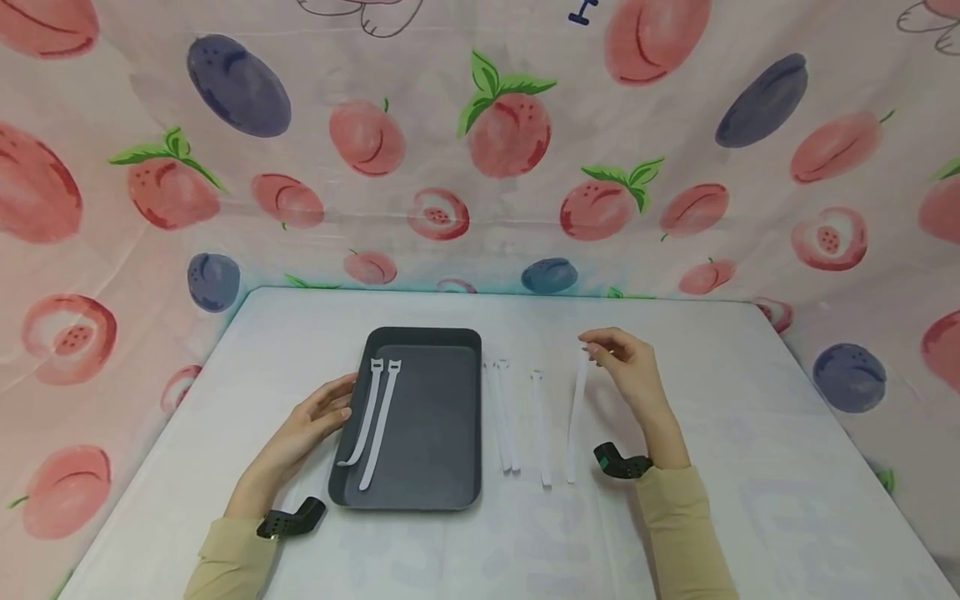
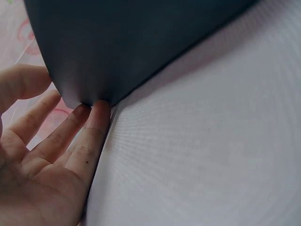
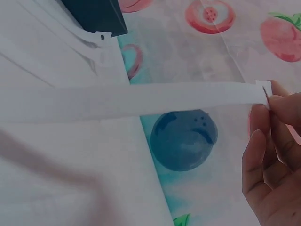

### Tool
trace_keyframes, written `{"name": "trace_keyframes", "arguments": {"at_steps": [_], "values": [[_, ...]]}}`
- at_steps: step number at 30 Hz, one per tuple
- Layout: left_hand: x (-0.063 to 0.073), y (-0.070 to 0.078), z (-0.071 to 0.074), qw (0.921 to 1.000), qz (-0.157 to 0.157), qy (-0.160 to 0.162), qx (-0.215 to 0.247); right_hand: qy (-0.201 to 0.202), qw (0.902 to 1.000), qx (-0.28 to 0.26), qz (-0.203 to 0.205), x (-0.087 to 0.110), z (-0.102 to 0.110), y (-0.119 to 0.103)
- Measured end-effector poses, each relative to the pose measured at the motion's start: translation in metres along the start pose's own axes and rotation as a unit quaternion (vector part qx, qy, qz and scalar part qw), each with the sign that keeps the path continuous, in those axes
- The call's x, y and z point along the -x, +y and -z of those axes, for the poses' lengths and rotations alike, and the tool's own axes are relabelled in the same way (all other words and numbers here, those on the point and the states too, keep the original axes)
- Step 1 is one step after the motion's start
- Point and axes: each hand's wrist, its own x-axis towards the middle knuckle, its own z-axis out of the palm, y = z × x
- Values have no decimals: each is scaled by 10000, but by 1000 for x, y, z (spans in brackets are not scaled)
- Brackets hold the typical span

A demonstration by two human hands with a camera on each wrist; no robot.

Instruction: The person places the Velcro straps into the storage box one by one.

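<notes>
My right hand [image 1: 626, 367] pinches the slotted head of a white hook-and-loop cable tie [image 3: 197, 98] between thumb and fingers. The strap hangs down from the fingertips, its lower end close to the tabletop. At the left side of a dark grey tray [image 1: 431, 417], my left hand [image 1: 311, 421] rests its fingertips against the outer wall, fingers mostly straight, as the left wrist view also shows. Inside the tray, two cable ties [image 1: 383, 421] lie side by side with heads toward the far end. Several more white cable ties [image 1: 542, 433] lie on the table between tray and right hand.
The table [image 1: 750, 467] has a white cover. A fruit-print cloth [image 1: 442, 108] hangs behind it and along both sides. Each wrist wears a black camera mount [image 1: 621, 462] over or near a beige sleeve [image 1: 678, 525].
</notes>
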Motion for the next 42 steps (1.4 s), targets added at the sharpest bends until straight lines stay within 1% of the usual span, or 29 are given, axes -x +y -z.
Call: {"name": "trace_keyframes", "arguments": {"at_steps": [6, 17, 21, 26, 31, 36, 42], "values": [[0, 0, 0, 10000, 24, 11, -29, 26, 10000, 31, -71, 1, 1, -10], [1, 1, 0, 10000, 64, 22, -38, 129, 9999, 48, 3, 4, 2, -26], [1, 3, 0, 9999, 105, 45, -81, 154, 9999, 7, 55, 5, 2, -31], [1, 5, -1, 9999, 133, 38, -50, 209, 9997, -79, 11, 7, 0, -38], [2, 4, -2, 9998, 168, 57, -21, 232, 9995, -236, 1, 10, -4, -45], [1, 2, -1, 9998, 180, 96, -51, 164, 9994, -282, 77, 12, -13, -53], [0, 2, -1, 9998, 147, 71, -71, 130, 9994, -305, 79, 12, -24, -64]]}}
